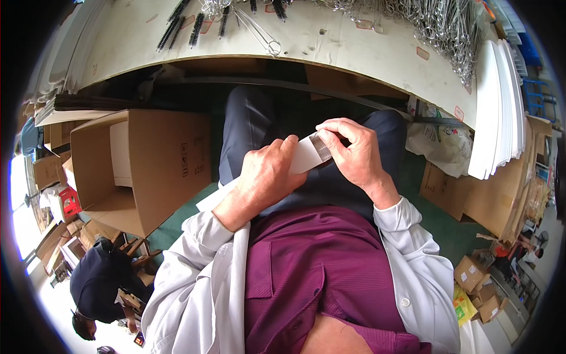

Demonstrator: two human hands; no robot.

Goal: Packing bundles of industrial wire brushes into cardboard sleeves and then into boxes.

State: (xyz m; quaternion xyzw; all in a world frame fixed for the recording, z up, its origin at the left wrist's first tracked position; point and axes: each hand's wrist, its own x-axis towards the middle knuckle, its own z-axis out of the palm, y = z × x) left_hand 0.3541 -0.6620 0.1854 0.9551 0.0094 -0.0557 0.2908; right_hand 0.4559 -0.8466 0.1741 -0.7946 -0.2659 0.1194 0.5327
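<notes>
Above my lap, a long narrow white carton (306,156) lies slantwise between my hands. My left hand (265,174) is closed around its middle, and its lower end sticks out past my left wrist. At the upper end, my right hand (354,154) pinches the carton with thumb and fingers. A dark grey-brown patch with fine lines shows at that end; I cannot tell whether it is print or contents. On the table ahead lie black-bristled brushes (196,29) and a looped wire piece (259,32), out of reach of both hands' present grip.
The worktable (330,44) curves across the front, with a heap of wire loops (451,29) at its far right. White sheets (498,109) hang over its right end. An open cardboard box (168,171) stands at my left. Another person (106,280) bends over at lower left.
</notes>
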